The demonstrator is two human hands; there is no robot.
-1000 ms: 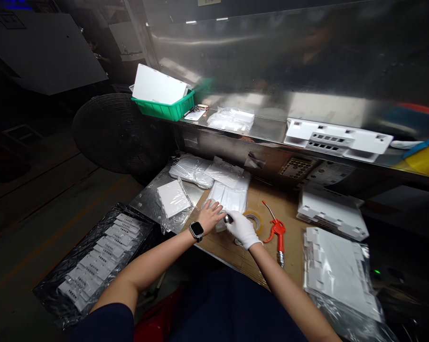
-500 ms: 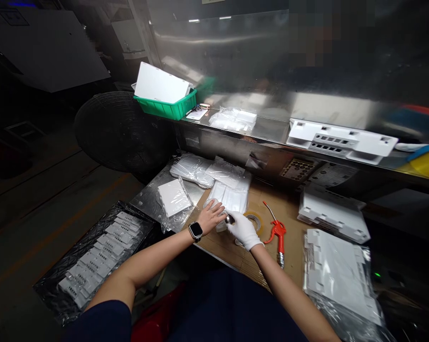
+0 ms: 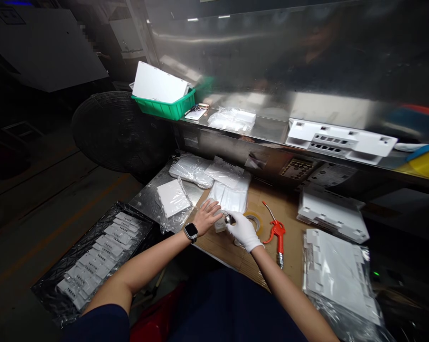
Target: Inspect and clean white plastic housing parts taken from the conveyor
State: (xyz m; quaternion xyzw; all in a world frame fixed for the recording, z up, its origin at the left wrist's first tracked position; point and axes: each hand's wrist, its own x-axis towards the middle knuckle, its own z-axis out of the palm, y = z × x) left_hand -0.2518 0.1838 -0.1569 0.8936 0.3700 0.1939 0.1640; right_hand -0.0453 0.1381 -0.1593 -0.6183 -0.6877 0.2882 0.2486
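My left hand (image 3: 207, 217), bare with a watch on the wrist, is open with its fingers stretched out, palm down, over the near edge of a stack of clear plastic bags (image 3: 230, 195). Beside it on the right, my right hand (image 3: 245, 232) in a white glove is closed around a small shiny metal piece (image 3: 228, 219), whose kind I cannot make out. A roll of yellowish tape (image 3: 254, 221) lies just behind the gloved hand. To the right of that hand rests a red air blow gun (image 3: 279, 232) on the cardboard (image 3: 264, 194).
White plastic panels (image 3: 337, 261) in clear bags lie at the right, with more panels (image 3: 331, 213) behind. A bagged white part (image 3: 172, 197) is at the left. A black crate (image 3: 45, 285) holds several bagged parts. Above runs a metal shelf (image 3: 267, 130) with a green bin (image 3: 164, 108).
My left hand has moved a little to the left, away from the metal piece and the gloved hand. The right hand stays nearly in place.
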